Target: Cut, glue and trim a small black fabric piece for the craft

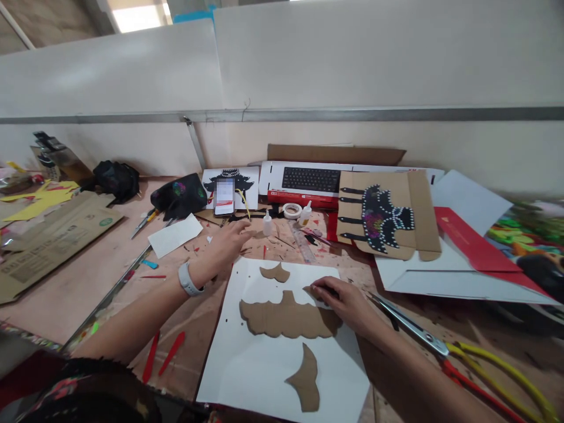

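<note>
My right hand (337,296) has its fingers closed on a small cardboard cutout (309,290) at the upper right of a white sheet (220,376). Just below it on the sheet lies a wide scalloped cardboard cutout (286,320). A winged cutout (275,272) is above that, and a curved one (308,379) rests nearer me. Stretched forward over the table, my left hand (233,239) is open and holds nothing. Its fingertips are close to a small white glue bottle (267,224) and below a propped phone (224,197).
Large scissors (423,338) with yellow and red handles lie to the right. Behind are a tape roll (292,211), a second bottle (305,214), a keyboard box (273,179) and a beaded black design on cardboard (423,235). A utility knife (144,223) and red scraps (171,352) lie left.
</note>
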Demonstrator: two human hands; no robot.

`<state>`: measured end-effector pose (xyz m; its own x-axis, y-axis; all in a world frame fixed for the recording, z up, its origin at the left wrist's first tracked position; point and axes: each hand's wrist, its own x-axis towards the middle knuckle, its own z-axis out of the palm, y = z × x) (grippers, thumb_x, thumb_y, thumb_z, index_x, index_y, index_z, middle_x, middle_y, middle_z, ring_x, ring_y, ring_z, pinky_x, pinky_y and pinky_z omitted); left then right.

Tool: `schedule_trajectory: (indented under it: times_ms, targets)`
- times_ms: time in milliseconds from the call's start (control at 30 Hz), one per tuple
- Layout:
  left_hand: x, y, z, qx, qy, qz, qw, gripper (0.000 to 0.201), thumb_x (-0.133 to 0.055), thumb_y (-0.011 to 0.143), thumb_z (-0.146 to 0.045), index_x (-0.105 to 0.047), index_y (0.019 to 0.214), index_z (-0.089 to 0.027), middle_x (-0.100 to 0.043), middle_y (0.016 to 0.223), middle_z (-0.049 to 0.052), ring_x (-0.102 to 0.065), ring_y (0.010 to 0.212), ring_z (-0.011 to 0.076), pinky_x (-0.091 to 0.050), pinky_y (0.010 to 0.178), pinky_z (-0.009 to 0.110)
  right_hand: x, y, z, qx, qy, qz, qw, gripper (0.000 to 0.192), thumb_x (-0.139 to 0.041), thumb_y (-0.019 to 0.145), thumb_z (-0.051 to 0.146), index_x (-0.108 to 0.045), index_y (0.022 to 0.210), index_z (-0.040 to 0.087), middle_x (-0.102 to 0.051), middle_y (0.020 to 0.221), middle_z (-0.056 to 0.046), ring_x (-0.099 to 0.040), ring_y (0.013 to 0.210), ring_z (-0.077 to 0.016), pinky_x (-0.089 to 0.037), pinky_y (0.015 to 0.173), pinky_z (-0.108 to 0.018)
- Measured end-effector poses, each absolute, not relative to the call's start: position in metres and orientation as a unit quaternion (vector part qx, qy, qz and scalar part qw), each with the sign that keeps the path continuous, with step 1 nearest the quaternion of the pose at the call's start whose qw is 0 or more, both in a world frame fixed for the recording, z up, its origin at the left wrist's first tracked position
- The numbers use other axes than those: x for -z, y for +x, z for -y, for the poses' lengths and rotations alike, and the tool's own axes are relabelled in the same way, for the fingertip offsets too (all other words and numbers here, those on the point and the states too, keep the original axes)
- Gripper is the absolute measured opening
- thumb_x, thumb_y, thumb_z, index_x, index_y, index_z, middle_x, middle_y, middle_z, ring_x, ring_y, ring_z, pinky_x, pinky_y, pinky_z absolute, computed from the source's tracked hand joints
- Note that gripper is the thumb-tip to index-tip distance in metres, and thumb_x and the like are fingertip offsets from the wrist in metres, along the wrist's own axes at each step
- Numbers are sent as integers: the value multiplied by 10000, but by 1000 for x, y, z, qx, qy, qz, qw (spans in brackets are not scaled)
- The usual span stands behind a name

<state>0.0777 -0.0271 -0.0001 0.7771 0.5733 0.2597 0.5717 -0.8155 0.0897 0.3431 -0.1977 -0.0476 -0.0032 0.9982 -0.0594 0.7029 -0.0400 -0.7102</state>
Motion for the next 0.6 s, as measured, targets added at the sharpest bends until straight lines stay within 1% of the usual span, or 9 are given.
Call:
schedule_trajectory:
  times_ms: [67, 133, 233, 300, 367, 433, 467, 533, 600]
  targets:
    - [6, 81, 37, -130, 952, -278, 2, 222, -437, 957, -171, -647, 1026, -165, -587, 1175, 124, -557, 1073, 233, -448, 919, 361, 49, 344, 197, -290, -656, 648, 257, 302, -438, 906, 426, -643, 863, 208, -698, 873, -69, -625, 796, -218, -459, 707, -317]
    - [15, 88, 52, -88, 967, -238, 36, 231, -436, 976, -257, -650, 944, -175, -635, 1013, 91, -591, 970, 205, -467, 847, 315, 51, 344, 197, -286, -653, 650, 263, 295, -446, 904, 420, -648, 876, 206, -699, 870, -67, -625, 787, -214, -459, 703, -314]
    - [27, 99, 73, -18, 974, -213, 73, 278, -414, 984, -349, -623, 925, -175, -646, 874, 72, -616, 823, 196, -470, 720, 288, 51, 344, 197, -282, -652, 650, 269, 283, -449, 907, 401, -649, 864, 206, -699, 867, -63, -620, 786, -209, -459, 709, -310]
    - [31, 104, 81, -2, 969, -234, 85, 319, -432, 966, -424, -610, 899, -167, -643, 800, 69, -616, 730, 204, -458, 642, 289, 50, 342, 198, -289, -654, 644, 271, 284, -446, 911, 397, -643, 835, 207, -692, 839, -58, -614, 764, -204, -459, 686, -301]
    - [30, 105, 83, -4, 961, -261, 91, 334, -447, 954, -448, -605, 871, -165, -640, 754, 65, -613, 679, 205, -449, 605, 290, 48, 341, 198, -297, -654, 640, 273, 287, -446, 912, 405, -637, 819, 211, -688, 821, -54, -609, 747, -200, -459, 664, -293]
    - [27, 102, 82, -21, 963, -251, 99, 322, -439, 963, -419, -616, 882, -163, -656, 805, 78, -629, 728, 205, -467, 638, 291, 47, 341, 198, -300, -654, 639, 271, 288, -448, 912, 412, -639, 826, 214, -691, 838, -57, -612, 762, -203, -463, 673, -296]
    - [25, 99, 80, -30, 967, -232, 103, 314, -429, 970, -402, -626, 914, -164, -669, 869, 88, -638, 790, 205, -482, 687, 295, 47, 341, 198, -300, -654, 641, 268, 288, -448, 912, 412, -642, 836, 214, -694, 849, -60, -614, 773, -206, -465, 686, -301]
    - [24, 91, 79, -47, 976, -178, 114, 308, -413, 981, -379, -632, 1053, -175, -677, 1060, 106, -630, 984, 214, -486, 849, 318, 47, 342, 199, -296, -653, 644, 267, 285, -448, 911, 406, -650, 862, 211, -697, 873, -68, -618, 794, -212, -467, 714, -312]
    - [26, 82, 80, -49, 984, -121, 118, 364, -415, 981, -379, -560, 1256, -188, -634, 1249, 113, -547, 1199, 232, -411, 1027, 370, 48, 343, 199, -292, -651, 645, 275, 275, -448, 910, 393, -652, 880, 210, -700, 891, -72, -621, 806, -214, -469, 731, -318]
